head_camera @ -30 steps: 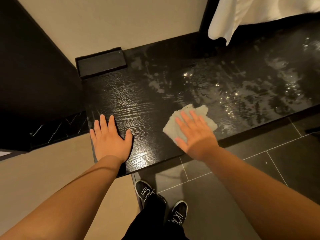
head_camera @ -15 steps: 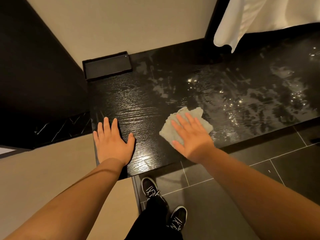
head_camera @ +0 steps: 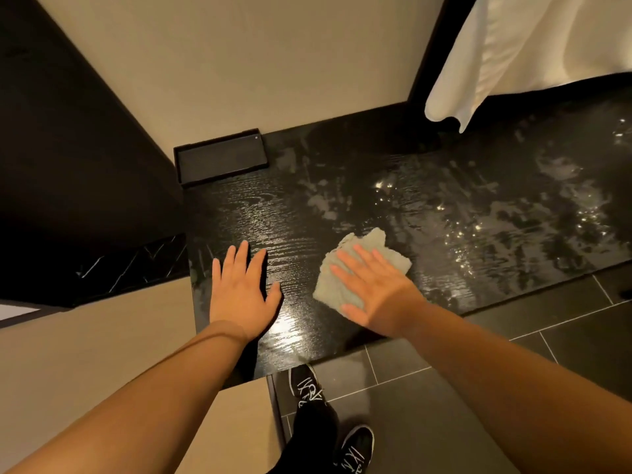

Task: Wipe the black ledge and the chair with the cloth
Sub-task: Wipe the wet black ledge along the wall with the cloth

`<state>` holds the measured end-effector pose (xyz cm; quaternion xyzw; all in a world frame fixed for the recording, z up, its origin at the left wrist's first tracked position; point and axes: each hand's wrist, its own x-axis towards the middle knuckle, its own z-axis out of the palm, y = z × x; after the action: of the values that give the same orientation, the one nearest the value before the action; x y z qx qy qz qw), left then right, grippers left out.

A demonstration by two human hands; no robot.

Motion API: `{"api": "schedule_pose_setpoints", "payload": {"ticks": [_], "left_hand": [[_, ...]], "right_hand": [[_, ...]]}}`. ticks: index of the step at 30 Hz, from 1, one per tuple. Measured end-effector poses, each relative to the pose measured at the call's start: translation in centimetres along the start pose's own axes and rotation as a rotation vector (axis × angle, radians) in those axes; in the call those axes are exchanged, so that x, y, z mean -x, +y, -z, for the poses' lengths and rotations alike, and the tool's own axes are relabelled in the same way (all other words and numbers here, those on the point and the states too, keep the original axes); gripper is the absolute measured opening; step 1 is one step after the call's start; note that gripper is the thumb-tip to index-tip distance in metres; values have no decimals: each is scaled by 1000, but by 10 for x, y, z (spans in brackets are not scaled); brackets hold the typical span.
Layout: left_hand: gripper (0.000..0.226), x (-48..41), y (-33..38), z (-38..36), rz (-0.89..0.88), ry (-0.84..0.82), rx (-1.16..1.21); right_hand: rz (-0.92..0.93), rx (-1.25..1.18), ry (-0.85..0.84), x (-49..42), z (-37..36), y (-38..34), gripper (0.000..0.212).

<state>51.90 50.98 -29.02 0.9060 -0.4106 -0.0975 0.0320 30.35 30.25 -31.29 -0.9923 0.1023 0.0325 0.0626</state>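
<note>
Black ledge (head_camera: 239,213), cloth (head_camera: 372,244) slid nearer left hand (head_camera: 239,292)

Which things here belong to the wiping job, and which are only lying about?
Job: crumpled pale green cloth under the right hand; glossy black wood-grain ledge; left hand flat on it.
Lying about: shallow black rectangular tray; hanging white fabric.

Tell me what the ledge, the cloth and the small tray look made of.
Black ledge: seemingly wood or wood veneer with a glossy black finish; grain lines catch the light and wet streaks shine.
Cloth: soft, pale fabric, perhaps terry; it lies crumpled in folds.
Tray: dark and matte with a raised rim; wood or plastic, unclear.
</note>
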Motion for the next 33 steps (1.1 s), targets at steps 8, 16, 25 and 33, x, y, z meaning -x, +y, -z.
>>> {"api": "schedule_pose_setpoints", "payload": {"ticks": [8, 16, 25, 33], "left_hand": [[74, -67, -1, 3, 42, 30, 24], [75, -69, -4, 1, 49, 27, 62], [78, -69, -4, -1, 59, -1, 11], [76, -69, -6, -3, 36, 54, 38]], "right_hand": [[-619, -19, -39, -55, 13, 7, 80], [-95, -20, -79, -56, 16, 20, 79], [-479, -112, -148, -85, 21, -12, 80], [-191, -21, -144, -89, 18, 27, 82]]}}
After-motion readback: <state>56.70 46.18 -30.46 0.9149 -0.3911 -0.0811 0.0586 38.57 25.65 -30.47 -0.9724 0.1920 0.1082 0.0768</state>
